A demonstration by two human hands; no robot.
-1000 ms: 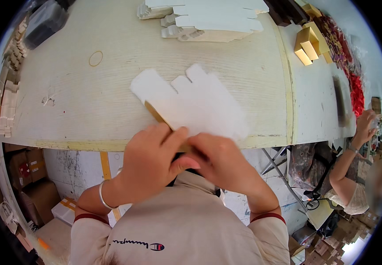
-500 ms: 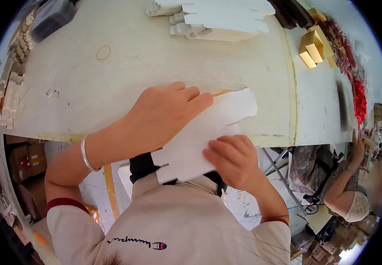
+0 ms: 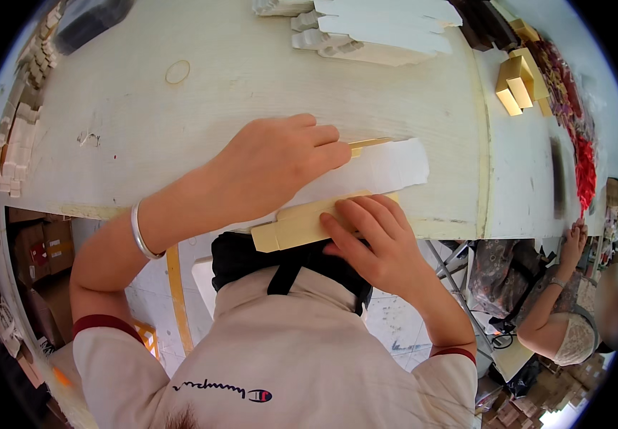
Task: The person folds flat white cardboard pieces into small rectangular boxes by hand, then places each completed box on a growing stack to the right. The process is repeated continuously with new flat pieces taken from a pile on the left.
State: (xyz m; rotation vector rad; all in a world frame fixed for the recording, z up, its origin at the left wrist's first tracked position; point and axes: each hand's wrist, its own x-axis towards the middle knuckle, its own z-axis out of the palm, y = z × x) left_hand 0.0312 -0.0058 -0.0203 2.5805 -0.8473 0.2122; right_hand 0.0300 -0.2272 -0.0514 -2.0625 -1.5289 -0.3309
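Observation:
At the table's near edge lies a cardboard box blank (image 3: 391, 164), white on its inner face and gold on the outside. My left hand (image 3: 280, 161) is closed on its far side, where a narrow gold strip shows beside the fingers. Some of those fingertips are hidden behind the hand. The near panel (image 3: 298, 223) is folded over, gold face up. My right hand (image 3: 377, 247) grips this panel, fingers on top and thumb at the near edge. The panel's left end juts past the table edge, above my lap.
White flat cartons (image 3: 387, 32) are stacked at the far side. Gold boxes (image 3: 516, 82) and red shredded filling (image 3: 584, 168) lie to the right. More cartons (image 3: 20, 150) line the left edge. A rubber band (image 3: 177, 71) lies on the table (image 3: 252, 79). Another person (image 3: 559, 307) works at right.
The blank's near panel has been folded over, so its gold face now shows where white was. My right hand has shifted slightly upward onto it; my left hand stays on the far side.

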